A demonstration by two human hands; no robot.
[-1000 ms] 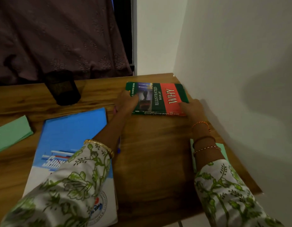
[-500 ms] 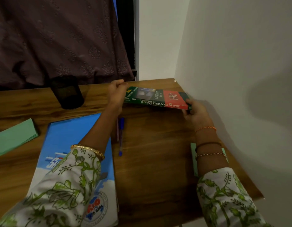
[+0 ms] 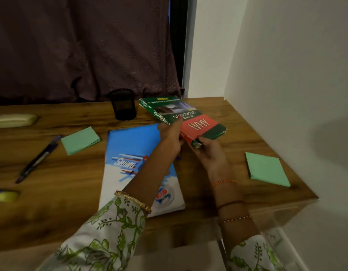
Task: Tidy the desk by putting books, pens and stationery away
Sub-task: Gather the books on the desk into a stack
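A green and red book titled "Illustrated Book of Why" [image 3: 190, 118] hangs tilted above the wooden desk [image 3: 237, 122], held by both hands. My left hand [image 3: 172, 138] grips its near long edge, thumb on the cover. My right hand [image 3: 210, 153] holds its near corner from below. Under my left forearm lies a large blue and white notebook [image 3: 130, 153]. A black mesh pen holder [image 3: 123, 104] stands at the back. A dark pen [image 3: 37, 159] lies to the left. Two green sticky-note pads lie on the desk, one left [image 3: 80, 140], one right [image 3: 266, 169].
A white wall borders the desk on the right and a dark curtain [image 3: 81, 45] hangs behind it. A pale flat case [image 3: 14, 120] lies at the far left. A blue and yellow object [image 3: 5, 195] is cut off at the left edge.
The book has been lifted off the desk's back right corner and brought toward me, turned diagonally. Both hands moved nearer with it. The view has widened to the left.
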